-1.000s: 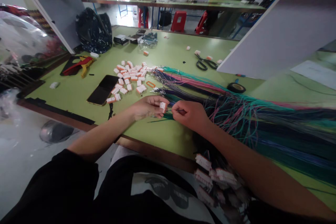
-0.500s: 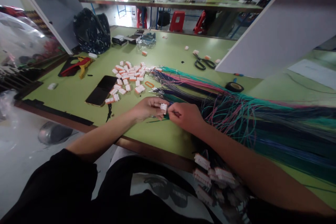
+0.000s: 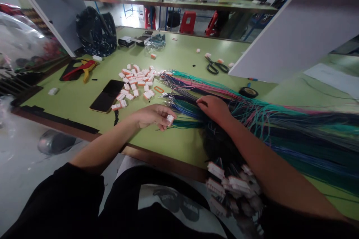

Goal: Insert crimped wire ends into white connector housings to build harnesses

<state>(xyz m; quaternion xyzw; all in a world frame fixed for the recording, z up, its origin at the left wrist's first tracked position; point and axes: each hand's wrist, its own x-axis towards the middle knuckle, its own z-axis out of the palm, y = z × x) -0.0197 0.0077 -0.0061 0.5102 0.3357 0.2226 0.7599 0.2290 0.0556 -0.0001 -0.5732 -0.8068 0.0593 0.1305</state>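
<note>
My left hand [image 3: 155,115] pinches a small white connector housing [image 3: 169,118] between thumb and fingers, just above the table near its front edge. To its right, my right hand [image 3: 215,108] is over the spread wires, its fingertips drawn together at the dark and grey wires [image 3: 193,98]. Whatever it may hold there is too thin to make out. Metal-tipped wire ends [image 3: 168,99] point left, toward a loose pile of white and orange connectors [image 3: 138,78]. Blue and green wires [image 3: 186,123] lie below my right hand.
A phone [image 3: 106,96] lies left of the pile, with red-and-yellow pliers [image 3: 81,70] beyond. Scissors [image 3: 215,66] and black tape [image 3: 248,92] are at the back right, near a slanted white panel [image 3: 291,33]. Finished-looking connectors [image 3: 238,185] hang at the front edge.
My right hand has moved away from the connector, right and up to the wires. My left hand, still holding the connector, has shifted slightly left and down.
</note>
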